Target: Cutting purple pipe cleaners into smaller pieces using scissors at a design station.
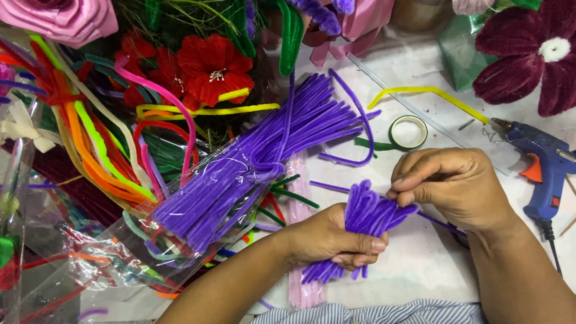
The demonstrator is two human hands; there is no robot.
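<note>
The left hand (333, 239) is clenched around a short bundle of folded purple pipe cleaners (366, 219), gripping it at the middle so the looped ends stick out above and below the fist. The right hand (456, 186) pinches the top ends of that same bundle between thumb and fingertips. Both hands hover over the near middle of the white bench (420, 264).

Just left of them lies a large pack of long purple pipe cleaners (258, 168) in a clear plastic sleeve, with a heap of mixed coloured pipe cleaners (102, 150) further left. A red fabric flower (213, 69) sits near the far edge. A roll of green floral tape (408, 132) lies beyond the right hand, a blue glue gun (543, 165) rests toward the right edge, and a dark maroon pipe-cleaner flower (534, 57) fills the far right corner.
</note>
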